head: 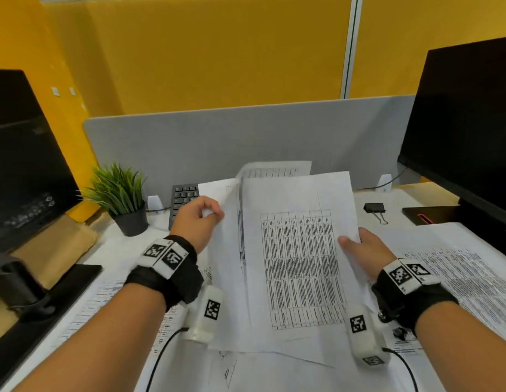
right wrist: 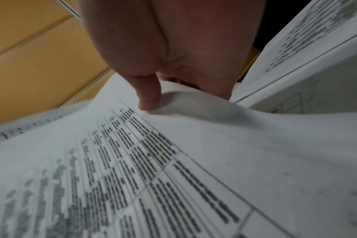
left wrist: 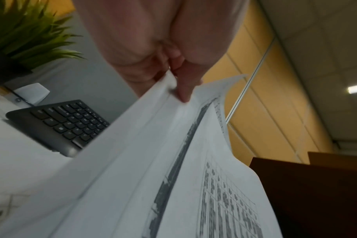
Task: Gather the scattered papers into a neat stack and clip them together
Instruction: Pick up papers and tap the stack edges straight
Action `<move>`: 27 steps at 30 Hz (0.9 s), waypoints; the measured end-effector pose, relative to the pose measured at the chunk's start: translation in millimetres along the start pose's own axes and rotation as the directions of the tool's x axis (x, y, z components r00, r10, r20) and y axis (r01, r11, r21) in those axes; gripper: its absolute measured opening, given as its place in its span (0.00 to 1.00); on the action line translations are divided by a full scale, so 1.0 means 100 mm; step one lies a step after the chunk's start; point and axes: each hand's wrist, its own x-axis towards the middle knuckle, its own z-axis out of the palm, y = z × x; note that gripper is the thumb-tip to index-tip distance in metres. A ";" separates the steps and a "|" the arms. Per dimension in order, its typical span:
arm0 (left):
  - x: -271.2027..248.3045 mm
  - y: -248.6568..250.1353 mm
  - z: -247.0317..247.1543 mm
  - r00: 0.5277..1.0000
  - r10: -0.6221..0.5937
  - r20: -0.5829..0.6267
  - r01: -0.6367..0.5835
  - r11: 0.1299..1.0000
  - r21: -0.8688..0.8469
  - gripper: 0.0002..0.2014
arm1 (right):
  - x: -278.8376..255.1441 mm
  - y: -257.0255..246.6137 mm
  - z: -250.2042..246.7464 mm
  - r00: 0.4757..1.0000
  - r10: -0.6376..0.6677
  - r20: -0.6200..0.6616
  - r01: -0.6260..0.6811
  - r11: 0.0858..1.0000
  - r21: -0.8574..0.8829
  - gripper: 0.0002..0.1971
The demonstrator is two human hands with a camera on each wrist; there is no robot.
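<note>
1. Desk: pale top against a grey divider, yellow wall behind; a dark monitor on the right, another at the left edge.
2. Papers: several printed sheets held up off the desk, in front of the keyboard, edges uneven; more sheets lie flat to the right of the keyboard.
3. Left hand: pinches the bundle's left edge; the left wrist view shows thumb and fingers closed on the sheets.
4. Right hand: grips the right edge; the right wrist view shows the thumb on top, fingers underneath hidden.
5. Binder clip: head view only, right of the keyboard, apart from the papers, bare desk around it.
6. Potted plant: just left of the keyboard.
</note>
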 end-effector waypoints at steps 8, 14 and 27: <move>-0.13 0.33 0.03 0.987 0.118 -0.110 -0.141 0.964 -0.224 0.20 | 0.03 -0.20 0.39 0.986 -0.152 0.074 0.128 0.956 0.264 0.29; -0.29 0.23 0.14 0.984 -0.147 -0.096 0.120 0.963 -0.243 0.31 | -0.10 -0.28 0.71 0.995 -0.090 0.048 0.067 0.928 0.366 0.16; -0.51 -0.29 0.00 0.843 -0.433 0.319 0.413 0.901 0.133 0.57 | -0.16 -0.14 0.94 0.997 -0.071 0.043 0.060 0.972 0.228 0.17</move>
